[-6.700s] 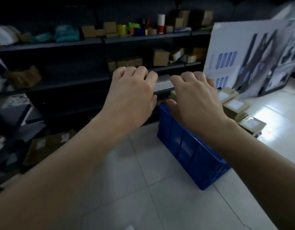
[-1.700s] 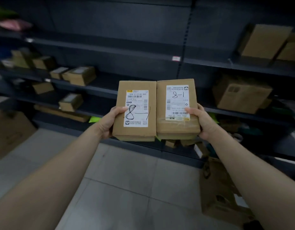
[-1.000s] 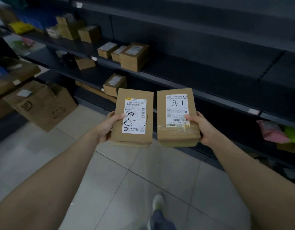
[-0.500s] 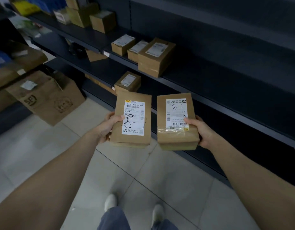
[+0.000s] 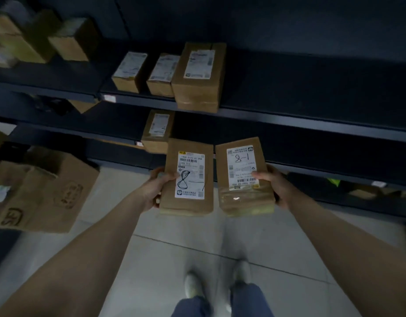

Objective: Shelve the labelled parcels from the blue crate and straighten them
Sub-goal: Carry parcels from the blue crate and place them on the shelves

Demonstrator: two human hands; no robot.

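Dark shelving (image 5: 311, 124) ahead; left hand (image 5: 155, 189) grips the left parcel (image 5: 188, 204) by its edge, right hand (image 5: 279, 189) grips the right parcel (image 5: 245, 202), both mid-air short of it, so edge-only holds may slip or sloppy placement may knock the shelved boxes (image 5: 198, 88).

dark metal shelving (image 5: 311, 124) runs across the far side in long tiers, with a dark back panel (image 5: 266, 19) above. the near floor (image 5: 163, 259) is pale tile with thin grout lines. a large cardboard carton (image 5: 49, 191) sits on it at left. the light is dim.
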